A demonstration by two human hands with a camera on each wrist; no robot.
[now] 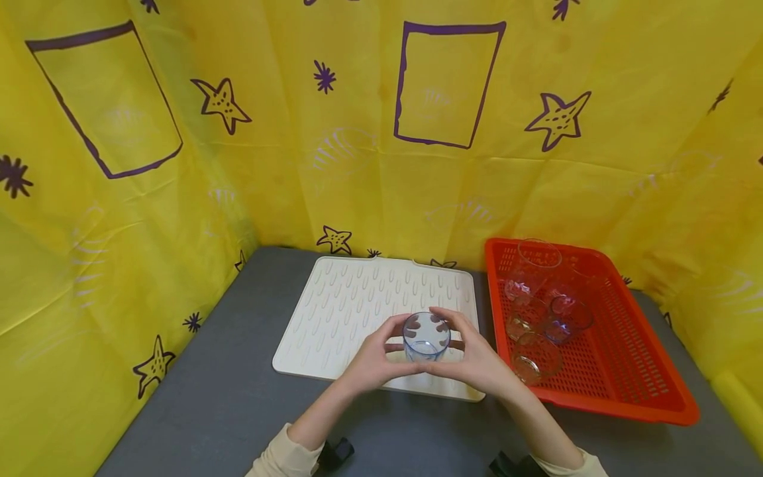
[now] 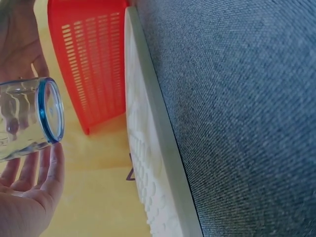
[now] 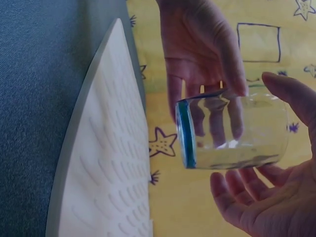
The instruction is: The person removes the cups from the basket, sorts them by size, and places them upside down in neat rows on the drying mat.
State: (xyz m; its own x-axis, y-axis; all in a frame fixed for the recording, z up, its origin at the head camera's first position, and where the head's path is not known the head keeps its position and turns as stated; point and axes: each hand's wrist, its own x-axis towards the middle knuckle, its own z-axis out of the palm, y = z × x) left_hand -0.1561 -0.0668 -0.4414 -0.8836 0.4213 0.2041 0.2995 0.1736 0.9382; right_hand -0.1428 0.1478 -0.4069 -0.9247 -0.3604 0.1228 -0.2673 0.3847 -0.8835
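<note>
A clear drinking glass point(image 1: 426, 336) with a bluish base is held upright between both hands, above the front part of a white ridged drying mat point(image 1: 334, 318). My left hand point(image 1: 371, 361) grips it from the left, fingers round the far side and thumb at the near side. From the right, my right hand point(image 1: 475, 361) grips the same glass in a mirrored way, the thumbs meeting in front. In the right wrist view the glass point(image 3: 237, 131) appears sideways, its thick blue base point(image 3: 186, 134) over the mat and apart from it.
To the right stands a red perforated plastic basket point(image 1: 620, 358) with several clear glasses point(image 1: 536, 361) in its left half. Grey fabric point(image 1: 214, 397) covers the table. Yellow cloth point(image 1: 357, 165) with purple drawings hangs behind and at both sides.
</note>
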